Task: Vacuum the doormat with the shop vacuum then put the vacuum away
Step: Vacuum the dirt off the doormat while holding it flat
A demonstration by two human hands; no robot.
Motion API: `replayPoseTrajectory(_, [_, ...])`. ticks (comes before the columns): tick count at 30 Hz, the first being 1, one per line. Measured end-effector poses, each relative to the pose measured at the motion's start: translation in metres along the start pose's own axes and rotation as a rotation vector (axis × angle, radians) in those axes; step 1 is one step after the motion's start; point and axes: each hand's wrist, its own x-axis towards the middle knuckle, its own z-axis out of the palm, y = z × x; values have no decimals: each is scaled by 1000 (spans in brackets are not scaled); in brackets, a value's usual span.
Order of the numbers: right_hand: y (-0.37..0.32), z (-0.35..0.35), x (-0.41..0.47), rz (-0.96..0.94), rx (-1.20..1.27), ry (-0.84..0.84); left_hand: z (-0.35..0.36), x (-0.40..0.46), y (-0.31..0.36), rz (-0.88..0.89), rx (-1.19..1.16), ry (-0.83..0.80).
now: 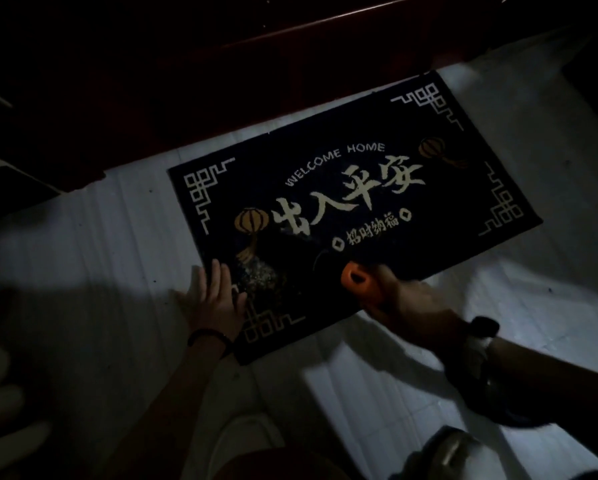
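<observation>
1. The doormat point(353, 209) is laid flat on the white tiled floor point(100, 271), and its near edge is under both hands.
2. The left hand point(214, 299) is pressed flat on the near left corner of the doormat, with the fingers straight and spread.
3. An orange vacuum part point(359, 282) is gripped by the right hand point(408, 299), at the near edge of the doormat. What kind of part it is cannot be told in the dim light.
4. A patch of pale crumbs point(259, 275) is seen on the doormat, just beside the left hand and between the two hands.
5. The crumbs could be missed, because the room is so dark.
6. The doormat could be sucked up or bunched if the left hand is lifted too soon.
7. The crumbs could be pushed onto the floor if the orange part is swept too fast.
</observation>
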Motion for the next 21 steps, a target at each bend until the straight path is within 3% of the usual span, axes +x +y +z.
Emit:
replayPoseTrajectory(3, [1,-3,-8,10,78,-5,-1,2,-6,-4,45,-14])
replayPoseTrajectory(8, [14,-30,31,115,120,174,-4,-3,-1,-10,50,-17])
replayPoseTrajectory(16, [12,4,-17,-120,12,-3,-6,-2,0,-40,11,-37])
replayPoseTrajectory(19, [25,-16,9,-8,9,145,-6,-1,-2,-47,40,-37])
replayPoseTrajectory(21, [23,-17,16,62,78,150,-7,-2,-1,-43,14,-43])
